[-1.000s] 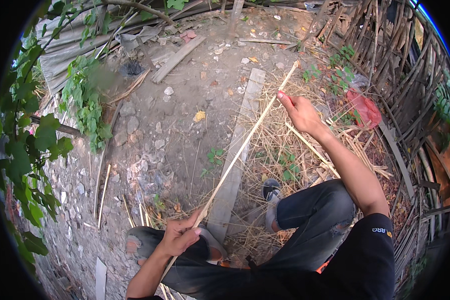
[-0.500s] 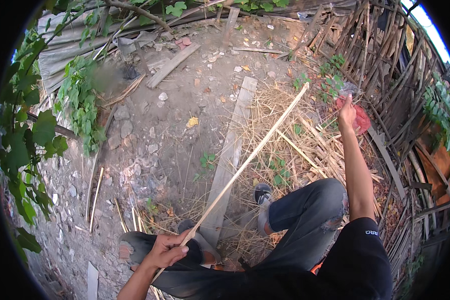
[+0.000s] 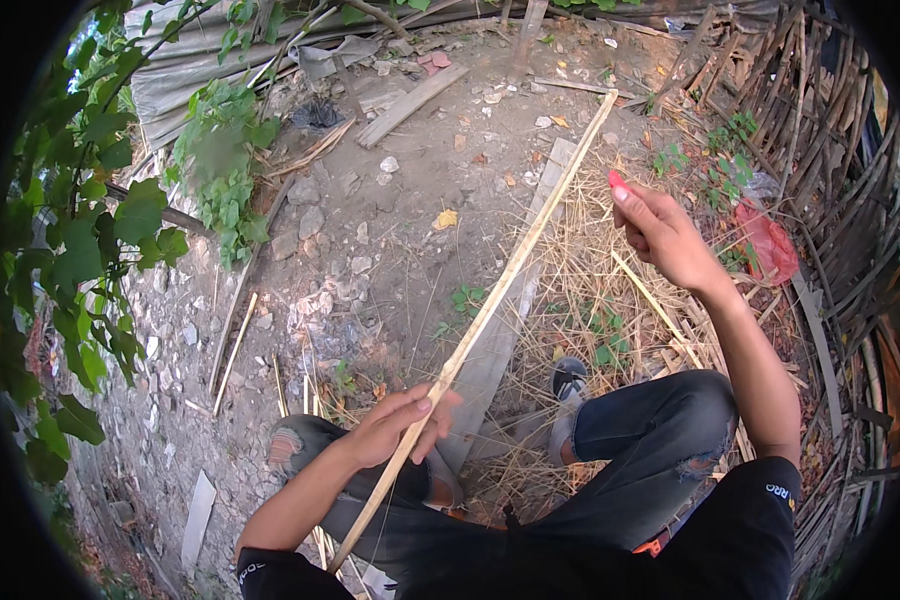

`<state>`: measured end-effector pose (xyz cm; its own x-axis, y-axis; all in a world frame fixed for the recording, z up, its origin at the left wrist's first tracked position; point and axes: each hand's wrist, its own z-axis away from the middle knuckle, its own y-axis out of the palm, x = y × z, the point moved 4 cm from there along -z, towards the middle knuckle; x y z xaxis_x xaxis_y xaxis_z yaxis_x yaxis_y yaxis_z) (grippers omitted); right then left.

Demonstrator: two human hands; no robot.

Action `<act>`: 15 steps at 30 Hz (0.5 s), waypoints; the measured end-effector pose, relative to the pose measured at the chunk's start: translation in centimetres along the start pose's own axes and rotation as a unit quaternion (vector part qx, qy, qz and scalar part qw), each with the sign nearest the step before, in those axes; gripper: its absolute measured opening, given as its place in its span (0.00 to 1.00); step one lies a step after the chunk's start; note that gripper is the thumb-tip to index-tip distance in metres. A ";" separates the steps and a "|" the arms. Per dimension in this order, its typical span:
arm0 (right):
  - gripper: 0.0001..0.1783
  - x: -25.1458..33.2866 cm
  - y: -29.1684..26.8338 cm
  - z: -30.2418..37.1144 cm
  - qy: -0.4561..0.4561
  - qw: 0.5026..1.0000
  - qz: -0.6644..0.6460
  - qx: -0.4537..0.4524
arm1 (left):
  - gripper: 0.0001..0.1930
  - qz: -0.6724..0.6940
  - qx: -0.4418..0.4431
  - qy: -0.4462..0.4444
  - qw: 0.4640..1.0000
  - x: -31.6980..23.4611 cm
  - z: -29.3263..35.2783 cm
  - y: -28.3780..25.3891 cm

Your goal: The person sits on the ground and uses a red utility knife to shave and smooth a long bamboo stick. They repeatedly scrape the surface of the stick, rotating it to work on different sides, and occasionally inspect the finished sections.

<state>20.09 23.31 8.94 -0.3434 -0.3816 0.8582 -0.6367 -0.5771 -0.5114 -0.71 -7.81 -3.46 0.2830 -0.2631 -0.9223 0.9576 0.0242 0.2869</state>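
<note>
Over the near left knee, the left hand (image 3: 380, 430) is closing loosely around a long pale strip (image 3: 513, 262), thumb on top, and the strip is slanting from near left to far right. Right of its far end, the right hand (image 3: 670, 235) is staying apart from it, fingers curled and thumb extended; something small and red (image 3: 615, 180) is showing at the thumb, though whether it is being held or worn I cannot tell. Beyond, straw-like slivers (image 3: 570, 300) are littering the ground beside a plank (image 3: 500, 350), suggesting that some work is already showing; how much is remaining, nothing is revealing. Outermost, the right sleeve (image 3: 740, 510) and left sleeve (image 3: 280, 570) are carrying small pale lettering.
</note>
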 end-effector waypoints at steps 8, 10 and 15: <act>0.27 2.5 12.4 5.9 -0.084 0.949 0.215 0.215 | 0.22 0.002 -0.067 0.062 0.996 0.3 -3.5 0.7; 0.27 2.5 13.5 5.9 -0.085 0.946 0.218 0.226 | 0.21 -0.012 -0.076 0.066 0.995 0.2 -3.5 0.9; 0.26 3.0 14.9 5.4 -0.086 0.942 0.230 0.230 | 0.19 -0.060 -0.097 0.081 0.990 -0.6 -3.3 2.0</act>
<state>13.32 9.71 3.67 -0.3671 -0.7562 0.5417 -0.0687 -0.5587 -0.8265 1.21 -4.40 -3.20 0.1561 -0.1168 -0.9808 0.9725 0.1921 0.1319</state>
